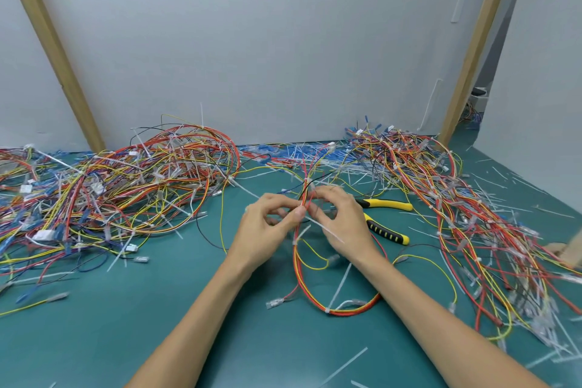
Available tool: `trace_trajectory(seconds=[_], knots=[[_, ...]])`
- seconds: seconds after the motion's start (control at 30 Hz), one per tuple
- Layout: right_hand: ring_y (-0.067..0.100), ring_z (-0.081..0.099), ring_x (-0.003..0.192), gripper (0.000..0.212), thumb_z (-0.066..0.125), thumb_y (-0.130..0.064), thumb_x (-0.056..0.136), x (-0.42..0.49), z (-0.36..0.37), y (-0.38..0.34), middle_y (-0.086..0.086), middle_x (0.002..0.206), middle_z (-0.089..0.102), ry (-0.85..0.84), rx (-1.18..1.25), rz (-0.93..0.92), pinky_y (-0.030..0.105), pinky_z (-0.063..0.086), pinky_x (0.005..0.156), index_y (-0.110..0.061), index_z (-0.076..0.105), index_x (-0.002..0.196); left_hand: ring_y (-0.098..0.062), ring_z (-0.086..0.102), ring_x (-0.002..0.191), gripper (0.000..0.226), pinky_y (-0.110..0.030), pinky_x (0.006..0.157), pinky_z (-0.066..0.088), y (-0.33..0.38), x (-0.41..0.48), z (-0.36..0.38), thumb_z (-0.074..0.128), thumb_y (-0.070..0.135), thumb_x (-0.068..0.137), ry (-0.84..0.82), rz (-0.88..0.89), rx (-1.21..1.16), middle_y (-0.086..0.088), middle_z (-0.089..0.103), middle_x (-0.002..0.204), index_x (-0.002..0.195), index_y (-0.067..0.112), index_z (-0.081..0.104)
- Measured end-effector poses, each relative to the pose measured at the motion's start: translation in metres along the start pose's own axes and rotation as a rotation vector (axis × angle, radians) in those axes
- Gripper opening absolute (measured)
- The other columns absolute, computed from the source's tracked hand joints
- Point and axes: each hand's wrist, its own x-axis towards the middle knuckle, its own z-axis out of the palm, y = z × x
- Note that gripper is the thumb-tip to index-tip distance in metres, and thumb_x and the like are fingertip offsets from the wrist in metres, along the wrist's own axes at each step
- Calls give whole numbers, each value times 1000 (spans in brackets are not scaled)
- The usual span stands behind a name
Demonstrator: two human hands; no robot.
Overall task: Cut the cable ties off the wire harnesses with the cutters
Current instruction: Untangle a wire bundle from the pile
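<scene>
Lying on the teal-green table mat (pixel 110 340), the metal cutters (pixel 389 205) with yellow-and-black handles are touched by neither hand; they are seen just behind and to the right of the right hand (pixel 345 220), their handles spread apart. A thin wire harness (pixel 297 264) of red, orange and yellow strands is held up above the middle of the mat by both hands. It is pinched between the thumb and curled fingertips of the left hand (pixel 266 227). The right hand's fingers are bent round the same bundle just beside that pinch, the two hands almost touching. A white plastic cable tie (pixel 326 231) is wrapped on the harness at the grip, and its long tail is seen slanting across the right hand's palm side. Below the hands the harness is draped in a loop onto the mat, where a second white tie can be made out. A large tangled heap of multicoloured wires (pixel 126 186) is spread on the left of the mat, and another tangled heap (pixel 466 224) on the right. Short white tie offcuts (pixel 345 365) are scattered over the mat. A pale grey wall panel (pixel 283 41) is stood behind, flanked by two slanting wooden posts (pixel 53 47).
</scene>
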Motion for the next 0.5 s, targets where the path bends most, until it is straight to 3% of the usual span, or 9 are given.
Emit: trace_trajectory(seconds=[0.07,0.13,0.2,0.27,0.37,0.5], knots=[[23,61,107,15,75,-24,90,-2,-1,-1,-4,107,73,-4,-57,1,35,45,96,-19,78,103,-4,62,101,8,-18,78,48,2,-1,0,69,30,91,1,31,57,6,62,112,90,33,76],[15,64,96,11,73,-30,91,-4,-2,-4,-10,92,74,-25,-50,10,33,47,87,-23,79,97,-2,60,107,15,-18,82,47,3,-1,1,58,34,95,34,53,75,8,64,112,90,34,72],[-3,60,76,8,75,-30,89,-6,-2,-8,-15,73,69,-29,-11,-17,18,44,73,-23,79,89,-2,63,98,19,-22,83,48,3,0,2,53,20,102,86,47,80,10,69,103,93,29,67],[-9,57,68,7,78,-26,86,-7,-2,-10,-19,62,64,-22,13,-44,7,36,63,-19,79,83,1,65,90,18,-23,83,51,1,-1,1,55,7,100,106,47,121,13,71,96,97,22,64],[-3,56,62,13,79,-29,85,-9,-2,-12,-23,57,59,-3,46,-28,8,37,54,-20,77,77,0,69,82,13,-22,79,54,0,-1,-1,65,9,94,109,71,212,13,74,87,94,21,71],[2,53,54,32,80,-46,80,-9,-2,-9,-10,54,58,66,-37,-20,12,35,55,-20,68,65,7,66,73,14,-8,69,46,0,-2,-2,72,15,90,132,121,290,25,70,74,87,28,73]])
